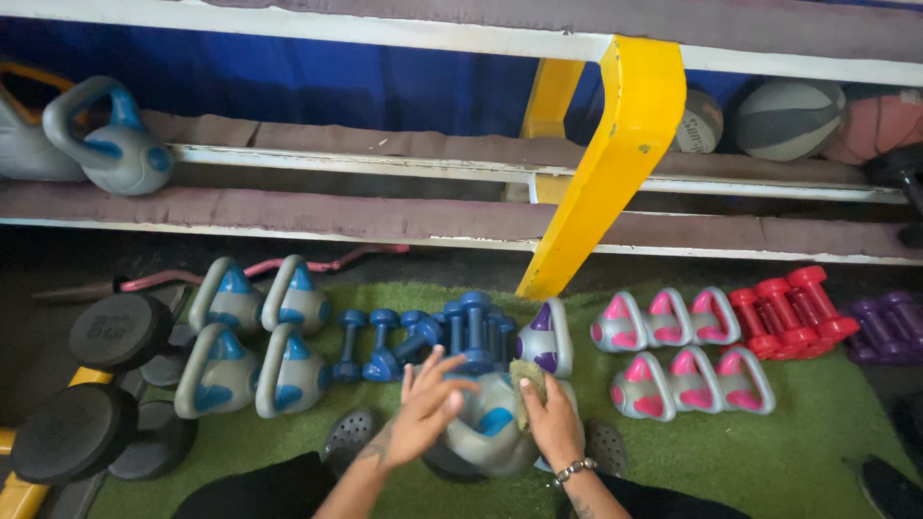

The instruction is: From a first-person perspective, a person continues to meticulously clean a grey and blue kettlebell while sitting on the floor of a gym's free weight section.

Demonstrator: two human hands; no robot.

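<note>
Spread left hand (426, 408) and cloth-pinching right hand (553, 423) half hide a grey kettlebell (490, 432)

Steadying a grey-and-blue kettlebell (486, 428) on green turf (798, 452) with left hand (423, 408), fingers spread. Pressing an olive cloth (527, 384) against it with right hand (553, 423). Lying just behind: blue dumbbells (423, 341); to the right, pink kettlebells (678, 356).
</note>
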